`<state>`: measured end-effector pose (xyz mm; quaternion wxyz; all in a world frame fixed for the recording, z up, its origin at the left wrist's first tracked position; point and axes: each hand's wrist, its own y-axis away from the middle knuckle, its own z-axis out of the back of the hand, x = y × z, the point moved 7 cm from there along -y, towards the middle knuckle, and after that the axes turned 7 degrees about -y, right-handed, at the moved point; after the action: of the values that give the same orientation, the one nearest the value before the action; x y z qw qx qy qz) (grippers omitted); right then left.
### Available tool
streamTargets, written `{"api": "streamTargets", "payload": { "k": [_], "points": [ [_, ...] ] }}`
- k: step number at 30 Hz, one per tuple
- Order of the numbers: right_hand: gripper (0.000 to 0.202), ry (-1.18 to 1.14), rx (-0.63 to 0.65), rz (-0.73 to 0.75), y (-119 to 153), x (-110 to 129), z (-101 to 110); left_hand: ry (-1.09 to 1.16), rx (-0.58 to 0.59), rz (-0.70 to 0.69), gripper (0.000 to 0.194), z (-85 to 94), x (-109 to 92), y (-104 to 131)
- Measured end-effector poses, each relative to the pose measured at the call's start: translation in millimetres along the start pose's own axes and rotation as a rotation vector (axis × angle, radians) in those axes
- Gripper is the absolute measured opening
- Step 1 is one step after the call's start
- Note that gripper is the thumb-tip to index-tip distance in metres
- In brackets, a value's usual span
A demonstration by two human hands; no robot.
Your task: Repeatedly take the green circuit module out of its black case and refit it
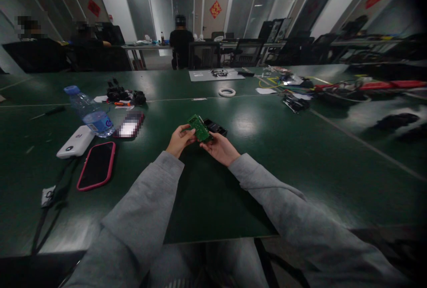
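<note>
Between my two hands, above the green tabletop, is a tilted green circuit board (199, 128). My left hand (180, 140) pinches its left edge, with the thumb on the board's face. My right hand (220, 148) grips the lower right corner, fingers underneath and partly hidden. Just behind the board lies a black box-like part (216, 127), which the board and my right hand partly cover. Whether my right hand touches that black part, I cannot tell.
Left of my hands are a water bottle (91, 114), a white power bank (76, 142), a red-cased phone (97, 165) and black parts (122, 94). A tape roll (227, 92) lies ahead. Cables and tools (296, 83) clutter the right. People sit at the back.
</note>
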<state>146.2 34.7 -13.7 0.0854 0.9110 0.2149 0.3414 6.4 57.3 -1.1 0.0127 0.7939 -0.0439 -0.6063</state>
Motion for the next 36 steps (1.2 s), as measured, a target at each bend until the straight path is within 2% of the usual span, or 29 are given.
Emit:
{"api": "streamTargets", "payload": {
  "k": [5, 11, 14, 18, 23, 27, 32, 36],
  "points": [
    [0.024, 0.138, 0.025, 0.16, -2.4, 5.7, -1.0, 0.081, 0.043, 0.118, 0.034, -4.2, 11.4, -1.5],
    [0.037, 0.337, 0.055, 0.289, -5.4, 3.0, -0.2, 0.184, 0.013, 0.2, 0.037, -6.7, 16.9, -1.9],
    [0.041, 0.407, 0.077, 0.309, -3.4, 1.7, -3.6, 0.277, 0.065, 0.255, 0.049, -10.5, 16.2, 0.9],
    [0.038, 0.379, 0.082, 0.288, -1.0, 2.6, -5.8, 0.392, 0.159, 0.274, 0.059, -12.6, 13.0, 3.1],
    [0.038, 0.353, 0.082, 0.28, -1.5, 4.1, -5.6, 0.443, 0.191, 0.291, 0.067, -10.4, 13.4, 3.6],
    [0.046, 0.599, 0.126, 0.397, 1.8, 2.8, -11.6, 0.416, 0.173, 0.298, 0.068, -10.8, 12.9, 5.4],
    [0.055, 1.075, 0.248, 0.707, 23.7, 0.4, -34.3, 0.406, 0.154, 0.286, 0.071, -13.1, 8.8, 8.8],
    [0.044, 1.283, 0.274, 0.839, 35.5, 3.6, -45.3, 0.407, 0.094, 0.289, 0.067, -7.0, 11.7, 6.9]
  ]
}}
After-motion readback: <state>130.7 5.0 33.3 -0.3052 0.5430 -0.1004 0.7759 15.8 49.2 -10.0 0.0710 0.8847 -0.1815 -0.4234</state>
